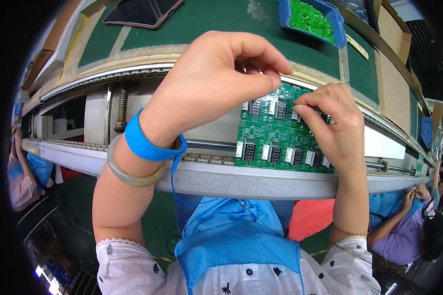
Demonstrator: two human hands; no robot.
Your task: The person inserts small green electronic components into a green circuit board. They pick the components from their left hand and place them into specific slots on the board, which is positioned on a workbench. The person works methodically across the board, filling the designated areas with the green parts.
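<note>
A green circuit board panel [259,129] lies across the conveyor rails before me, carrying black digit displays [249,152] and white connectors [266,152] in rows. My left hand [216,78] hovers over the panel's far left part, thumb and forefinger curled close together; anything between them is too small to make out. A blue wrist strap [142,139] with a cord and a pale bangle [133,170] circle that arm. On the panel's right half, my right hand [332,120] pinches at a far-row spot beside a white connector. Its fingers cover part of the board.
A blue bin [284,19] of small green parts [311,20] stands on the green bench beyond the rails. A dark tablet-like device [142,12] lies at the far left. The near metal rail [251,187] runs between me and the panel. Other people work at both sides.
</note>
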